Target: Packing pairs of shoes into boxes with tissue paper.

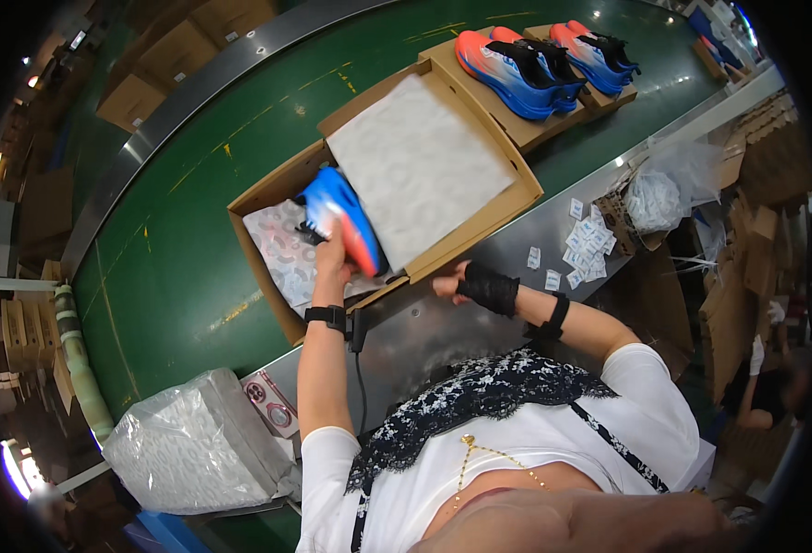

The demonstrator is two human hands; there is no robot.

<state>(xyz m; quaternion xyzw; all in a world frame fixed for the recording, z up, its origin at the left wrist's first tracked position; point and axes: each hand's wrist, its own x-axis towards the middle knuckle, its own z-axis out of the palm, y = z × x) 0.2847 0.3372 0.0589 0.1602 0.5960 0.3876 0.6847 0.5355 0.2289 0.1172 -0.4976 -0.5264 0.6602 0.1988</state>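
Observation:
My left hand (333,264) is closed round a blue and orange-red sneaker (343,207), tilted over the left part of an open cardboard shoe box (397,289). Patterned wrapping paper (272,241) lines the box beneath it. Black laces show beside the shoe. A pale sheet of paper (415,175) covers the box's right part. My right hand (449,284), its wrist in a black wrap, is near the box's front edge. Its fingers look curled; what they hold, if anything, is hidden.
Several matching sneakers (519,74) sit on cardboard boxes at the back right. Small white packets (588,244) lie on the metal edge, beside a carton of clear plastic (655,201). A plastic-wrapped bundle of paper (194,447) stands at the left. The green belt (185,267) runs behind.

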